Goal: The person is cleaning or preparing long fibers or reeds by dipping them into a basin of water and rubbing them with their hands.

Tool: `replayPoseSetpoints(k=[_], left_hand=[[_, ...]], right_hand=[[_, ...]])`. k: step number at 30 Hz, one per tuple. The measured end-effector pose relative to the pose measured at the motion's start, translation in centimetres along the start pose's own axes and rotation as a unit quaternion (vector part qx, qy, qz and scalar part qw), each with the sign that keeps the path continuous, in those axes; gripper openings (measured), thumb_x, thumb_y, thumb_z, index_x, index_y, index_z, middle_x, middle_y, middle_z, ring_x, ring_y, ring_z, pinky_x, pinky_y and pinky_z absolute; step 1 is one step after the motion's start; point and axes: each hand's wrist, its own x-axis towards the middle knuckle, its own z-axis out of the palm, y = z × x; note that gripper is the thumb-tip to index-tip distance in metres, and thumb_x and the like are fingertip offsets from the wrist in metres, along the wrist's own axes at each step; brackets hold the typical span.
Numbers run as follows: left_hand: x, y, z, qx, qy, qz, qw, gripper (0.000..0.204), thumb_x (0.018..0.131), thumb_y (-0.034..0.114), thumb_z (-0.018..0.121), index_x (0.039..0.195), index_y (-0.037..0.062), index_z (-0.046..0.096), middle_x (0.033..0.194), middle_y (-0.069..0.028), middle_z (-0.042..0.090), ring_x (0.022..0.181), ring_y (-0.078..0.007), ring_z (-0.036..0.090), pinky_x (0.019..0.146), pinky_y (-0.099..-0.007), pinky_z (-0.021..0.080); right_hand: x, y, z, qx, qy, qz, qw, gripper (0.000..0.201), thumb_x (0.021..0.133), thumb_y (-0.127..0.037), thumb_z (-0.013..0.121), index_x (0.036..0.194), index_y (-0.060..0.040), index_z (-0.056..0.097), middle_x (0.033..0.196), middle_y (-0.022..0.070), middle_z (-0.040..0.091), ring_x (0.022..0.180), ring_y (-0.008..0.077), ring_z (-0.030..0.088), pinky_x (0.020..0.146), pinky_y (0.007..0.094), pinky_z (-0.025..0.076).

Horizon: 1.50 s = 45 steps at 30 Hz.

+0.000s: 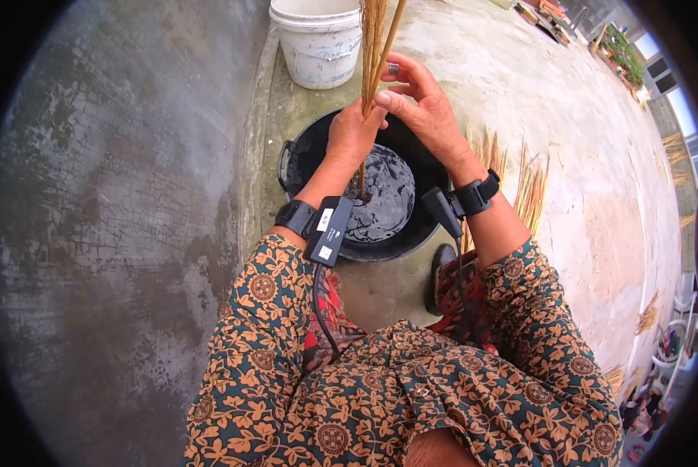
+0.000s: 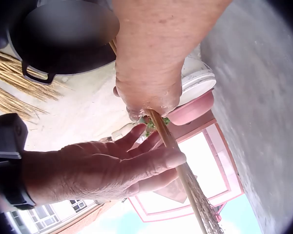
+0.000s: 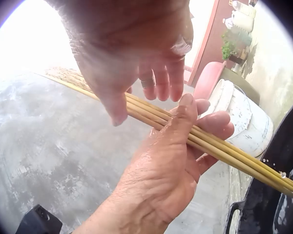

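Note:
A bundle of long thin stalks [image 1: 373, 54] with brushy tops leans upward from a black tub [image 1: 306, 148] holding dark liquid [image 1: 388, 187]; its lower ends reach into the liquid. My left hand [image 1: 353, 136] grips the bundle above the tub, and in the right wrist view the left thumb lies over the smooth stalks [image 3: 229, 156]. Higher up, my right hand [image 1: 427, 113], with a ring on one finger, is at the stalks. Its thumb crosses them in the left wrist view, while the fingers [image 3: 161, 80] stay fairly straight and loose on the other side.
Beyond the tub stands a white bucket [image 1: 318, 47]. More stalks [image 1: 529, 191] lie on the concrete floor right of the tub. A grey wall or slab surface [image 1: 131, 194] runs along the left. Plants [image 1: 623, 54] and clutter are at the far right.

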Motion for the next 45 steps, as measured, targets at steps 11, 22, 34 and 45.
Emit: replayPoseSetpoints(k=[11,22,34,45], left_hand=[[-0.5,-2.4,-0.5,-0.053,0.01,-0.062,0.997,0.022,0.088,0.021,0.057,0.095,0.0004,0.061,0.088,-0.0072,0.064,0.082,-0.0157,0.062,0.075,-0.0291,0.048],[-2.8,0.5,-1.8,0.098,0.057,-0.065,0.991,0.025,0.089,0.028,0.056,0.093,0.0031,0.059,0.074,-0.0162,0.061,0.073,-0.0322,0.06,0.065,-0.0401,0.047],[-2.5,-0.9,-1.1,0.05,0.057,-0.071,0.995,0.025,0.088,0.027,0.057,0.09,0.002,0.061,0.075,-0.0108,0.063,0.071,-0.022,0.061,0.065,-0.0338,0.047],[0.7,-0.9,0.5,-0.027,0.087,0.048,0.995,0.028,0.088,0.021,0.049,0.111,0.0066,0.055,0.099,-0.0205,0.063,0.094,-0.0378,0.059,0.08,-0.0429,0.048]], right_hand=[[-13.1,21.8,2.2,0.25,0.15,0.643,0.709,0.029,0.091,-0.027,0.052,0.116,-0.013,0.048,0.109,0.0104,0.054,0.084,0.022,0.058,0.069,0.0367,0.052],[-25.5,35.6,6.8,0.231,0.342,0.701,0.581,0.025,0.093,-0.031,0.047,0.111,-0.0154,0.054,0.095,0.0021,0.059,0.077,0.0166,0.055,0.061,0.0319,0.044],[-12.8,21.1,6.0,0.839,-0.054,0.353,0.41,0.031,0.095,-0.031,0.044,0.072,-0.0119,0.052,0.067,0.0,0.051,0.065,0.0152,0.054,0.058,0.0293,0.05],[4.7,-4.9,-0.9,0.112,-0.175,0.304,0.93,0.024,0.092,-0.017,0.051,0.098,0.0047,0.06,0.09,0.0107,0.064,0.081,0.0163,0.063,0.076,0.0269,0.053]])
